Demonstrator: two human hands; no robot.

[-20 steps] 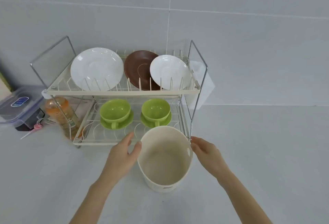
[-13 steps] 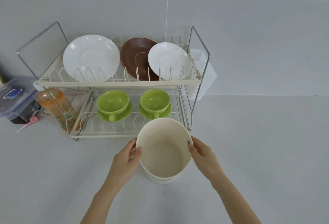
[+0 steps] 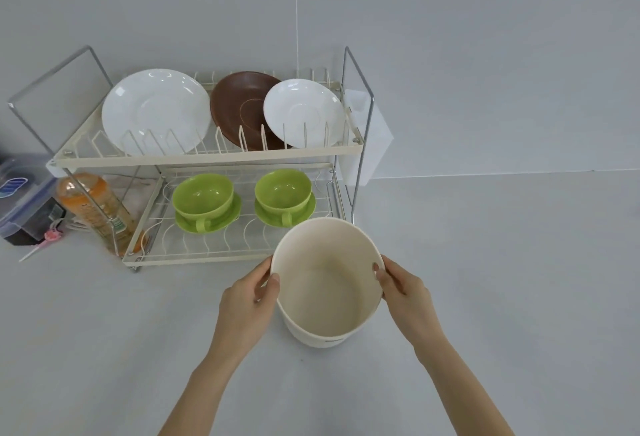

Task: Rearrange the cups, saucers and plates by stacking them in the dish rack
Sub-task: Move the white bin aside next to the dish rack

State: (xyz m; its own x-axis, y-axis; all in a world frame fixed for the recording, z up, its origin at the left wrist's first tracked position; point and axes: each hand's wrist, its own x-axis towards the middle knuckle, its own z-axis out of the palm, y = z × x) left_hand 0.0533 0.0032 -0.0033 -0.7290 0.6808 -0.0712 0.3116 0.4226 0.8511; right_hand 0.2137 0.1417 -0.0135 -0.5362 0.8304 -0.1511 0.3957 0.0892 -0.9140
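Two hands are gripping a round, smooth cream tub [image 3: 327, 300] on the grey desk [image 3: 502, 279]: left hand [image 3: 247, 307] and right hand [image 3: 403, 291] fingers are curling over its rim. Behind it, the wire dish rack [image 3: 207, 155] is holding three upright glossy plates [image 3: 156, 109] above and two green cups [image 3: 202, 194] on saucers [image 3: 207, 224] below.

Rack [image 3: 207, 158], upper tier: three plates [image 3: 156, 109] upright in a row. Lower tier: two cups [image 3: 202, 194] on saucers [image 3: 227, 219]. Bucket [image 3: 327, 283] before rack; bottle [image 3: 93, 210] left.
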